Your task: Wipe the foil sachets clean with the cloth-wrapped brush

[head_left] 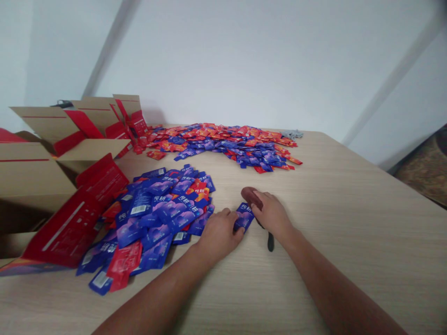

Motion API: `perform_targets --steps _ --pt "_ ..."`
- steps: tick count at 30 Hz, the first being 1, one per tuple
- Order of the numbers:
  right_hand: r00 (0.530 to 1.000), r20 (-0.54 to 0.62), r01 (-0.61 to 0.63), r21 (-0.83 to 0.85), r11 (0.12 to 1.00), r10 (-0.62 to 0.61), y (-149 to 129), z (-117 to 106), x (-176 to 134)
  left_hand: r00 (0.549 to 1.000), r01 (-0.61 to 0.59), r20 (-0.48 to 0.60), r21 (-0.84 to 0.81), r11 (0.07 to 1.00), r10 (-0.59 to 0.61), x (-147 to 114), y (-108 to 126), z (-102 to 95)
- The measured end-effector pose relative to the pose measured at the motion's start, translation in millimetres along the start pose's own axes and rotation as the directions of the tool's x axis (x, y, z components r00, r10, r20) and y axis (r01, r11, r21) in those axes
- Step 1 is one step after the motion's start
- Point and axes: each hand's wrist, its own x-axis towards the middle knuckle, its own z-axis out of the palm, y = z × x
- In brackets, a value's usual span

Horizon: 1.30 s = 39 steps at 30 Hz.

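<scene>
Just right of the frame's centre, a blue packet [245, 213] lies on the table [349, 232] between the two hands. The left hand [220, 232] has its fingers bent at the packet's left edge, perhaps to steady so light a thing; whether they pinch it I cannot tell. The right hand [274, 214] has its fingers closed over a rounded, smooth brown object [247, 193] at the packet's upper right; a dark stem [270, 243] shows below, its link to that object unclear. The near heap [167, 200], left of centre, probably sits there for easy reach: glossy, flat film sachets, mostly blue. A long far heap [223, 139] spans the upper middle, and stiff cardboard boxes [38, 163] stand open-flapped at left
</scene>
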Motion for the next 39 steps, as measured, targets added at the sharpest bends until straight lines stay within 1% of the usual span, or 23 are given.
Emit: perform_targets --steps 3,5,7,8,10,12,14,21,25,28,30,32,34,35,36,39 --pt "0.996 -0.084 0.000 0.036 0.999 0.003 2 -2 1 1.000 0.004 -0.007 -0.006 1.000 -0.004 -1 0 0.6" --pt "0.991 -0.127 0.053 0.102 0.993 -0.040 -2 -4 0 1.000 -0.007 -0.010 -0.009 1.000 0.007 -1 -1 1.2" --pt "0.984 -0.137 0.136 0.175 0.975 -0.113 -9 -6 -2 1.000 -0.014 -0.013 -0.008 1.000 0.014 -1 -2 2.3" --pt "0.981 -0.112 0.180 0.205 0.962 -0.159 -13 -7 -3 1.000 -0.017 -0.015 -0.012 1.000 0.017 -1 -2 3.1" --pt "0.969 -0.013 0.242 0.240 0.940 -0.247 -20 -7 -6 0.999 -0.023 -0.026 -0.034 0.999 0.022 0 -4 5.1" --pt "0.952 0.094 0.261 0.246 0.933 -0.291 -24 -7 -7 0.999 -0.031 -0.036 -0.060 0.998 0.029 0 -5 7.0" --pt "0.949 0.140 0.247 0.232 0.941 -0.284 -24 -5 -7 0.999 -0.031 -0.036 -0.067 0.997 0.028 0 -5 8.0" --pt "0.983 0.109 0.133 0.139 0.981 -0.149 -10 2 -2 1.000 -0.014 -0.018 -0.021 1.000 0.014 -1 -3 3.8" --pt "0.993 0.074 0.089 0.089 0.992 -0.095 -7 3 -2 1.000 -0.009 -0.021 -0.004 1.000 0.009 -1 -2 3.1" --pt "0.997 0.012 0.077 0.078 0.994 -0.078 -7 3 -2 1.000 -0.008 -0.022 0.005 1.000 0.008 -1 -1 2.9" --pt "0.993 -0.060 0.102 0.096 0.990 -0.097 -7 1 -3 1.000 -0.009 -0.018 0.007 1.000 0.009 -1 -1 2.3" --pt "0.981 -0.136 0.159 0.129 0.979 -0.141 -9 0 -3 1.000 -0.011 -0.015 0.007 1.000 0.011 -1 -1 1.9" --pt "0.965 -0.175 0.226 0.166 0.960 -0.196 -12 -2 -5 1.000 -0.010 -0.015 0.001 1.000 0.010 -2 -1 1.8" --pt "0.961 -0.163 0.250 0.182 0.951 -0.222 -14 -3 -5 1.000 -0.010 -0.016 -0.006 1.000 0.010 -2 -2 2.1" --pt "0.961 -0.126 0.267 0.195 0.944 -0.246 -15 -3 -6 1.000 -0.012 -0.020 -0.016 1.000 0.011 -2 -2 2.4" --pt "0.956 0.046 0.275 0.217 0.937 -0.291 -18 -3 -6 0.999 -0.021 -0.031 -0.046 0.999 0.020 -1 -2 4.0"
